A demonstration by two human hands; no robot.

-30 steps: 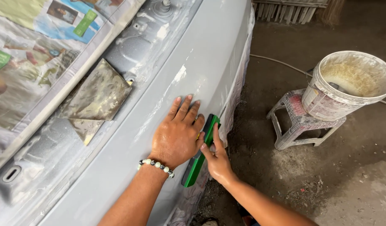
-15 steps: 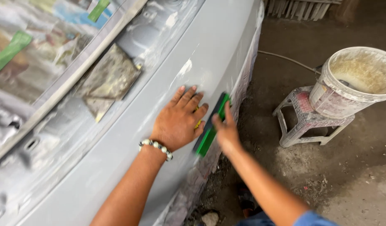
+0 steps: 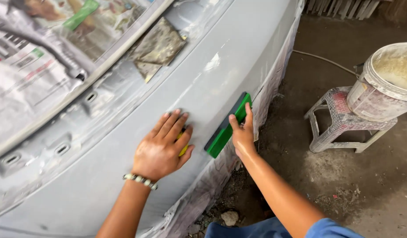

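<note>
A grey primed car body panel (image 3: 124, 176) fills the left and middle of the head view. My left hand (image 3: 163, 147) lies flat on the panel, pressing a small yellow pad (image 3: 183, 149) that peeks out under the fingers; a beaded bracelet (image 3: 140, 180) circles the wrist. My right hand (image 3: 241, 132) holds a green squeegee block (image 3: 227, 124) against the panel's lower edge, just right of the left hand.
Newspaper masking (image 3: 31, 66) covers the window at upper left. A worn sheet of sandpaper (image 3: 158, 46) lies on the panel above. A dirty white bucket (image 3: 384, 83) stands on a small plastic stool (image 3: 340, 119) at right, on dusty concrete floor (image 3: 344, 185).
Both hands have stayed on the panel; the right hand with the green block has drawn apart from the left hand, and my view has shifted over the panel.
</note>
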